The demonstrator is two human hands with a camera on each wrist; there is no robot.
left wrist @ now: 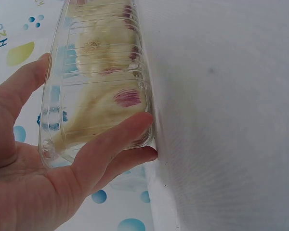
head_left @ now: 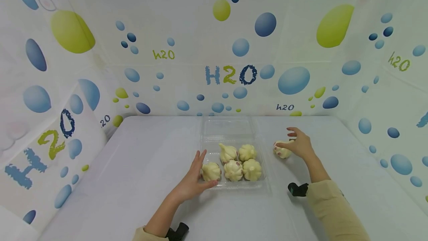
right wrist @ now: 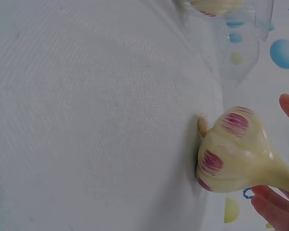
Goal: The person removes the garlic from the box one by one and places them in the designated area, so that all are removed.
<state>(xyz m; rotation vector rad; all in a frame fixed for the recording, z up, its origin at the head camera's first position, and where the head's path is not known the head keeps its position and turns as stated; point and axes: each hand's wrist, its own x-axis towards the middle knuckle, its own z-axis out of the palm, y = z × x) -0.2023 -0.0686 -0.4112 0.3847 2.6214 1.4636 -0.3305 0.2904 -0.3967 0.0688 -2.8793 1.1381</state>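
A clear plastic container [head_left: 239, 185] holds several pale garlic bulbs [head_left: 233, 170], some with purple streaks. My left hand [head_left: 190, 186] grips its near left corner, thumb along the front and fingers at the left side. In the left wrist view, the hand [left wrist: 38, 168] spans the ribbed wall beside a garlic bulb [left wrist: 103, 106]. To the right of the container, a single garlic bulb [right wrist: 233, 154] stands on the table with its roots down. Around its neck my right hand [head_left: 300, 145] is spread, thumb apart from the other fingers.
The container's clear lid [head_left: 227, 127] lies folded back behind it on the white table [head_left: 160, 140]. Dark wrist devices [head_left: 297, 189] sit under both forearms. A white sheet [head_left: 187, 18] printed with blue and green drops rises behind the table and along its sides.
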